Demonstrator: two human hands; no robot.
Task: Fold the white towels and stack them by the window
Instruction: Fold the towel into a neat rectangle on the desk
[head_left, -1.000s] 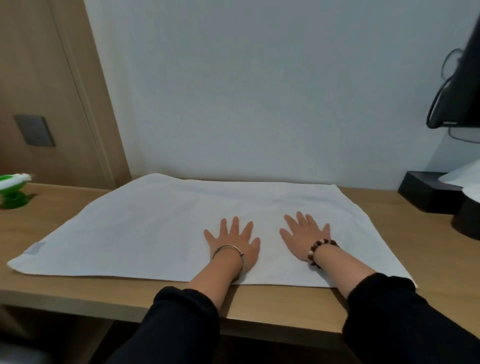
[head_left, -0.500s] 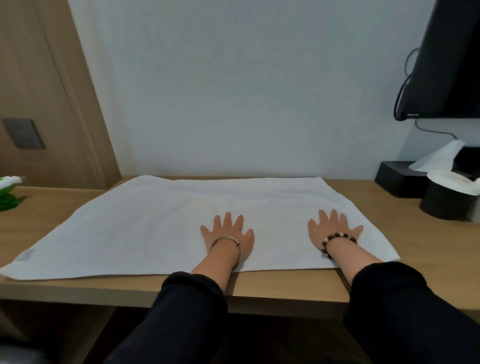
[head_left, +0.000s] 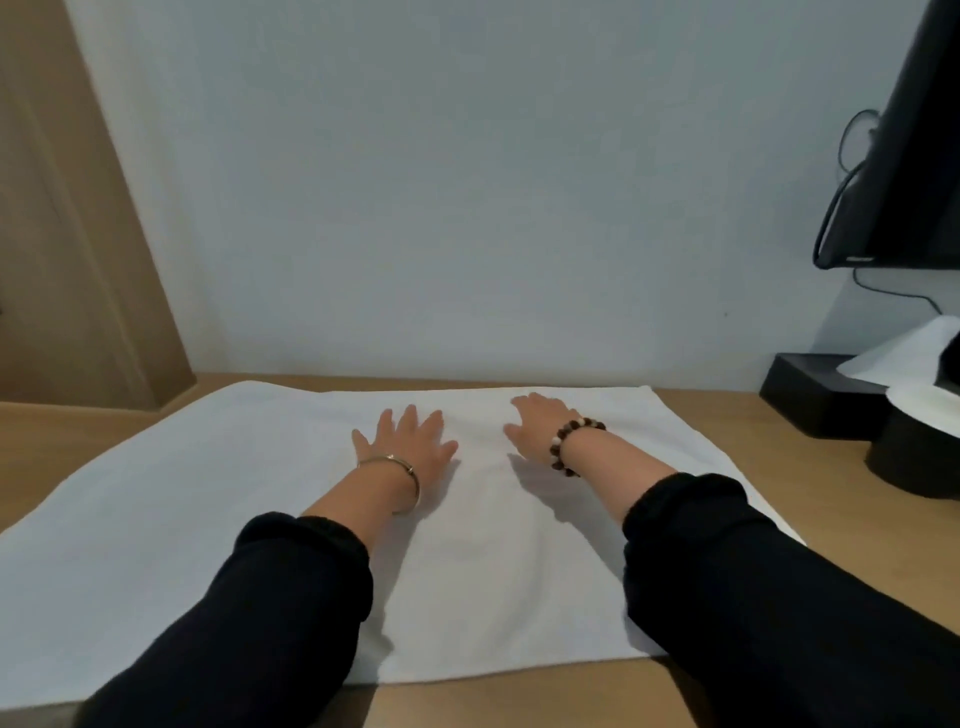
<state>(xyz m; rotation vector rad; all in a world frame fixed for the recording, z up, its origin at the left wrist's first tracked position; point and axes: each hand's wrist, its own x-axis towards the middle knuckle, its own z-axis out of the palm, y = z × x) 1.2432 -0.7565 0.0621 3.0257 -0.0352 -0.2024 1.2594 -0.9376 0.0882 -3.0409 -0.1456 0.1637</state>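
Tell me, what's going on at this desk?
A person has a white towel spread out on a wooden desk by the wall. Both hands rest on it near its middle, fingers straight, the left hand flat and the right hand beside it, apparently smoothing it. A black tissue box stands off to the right.
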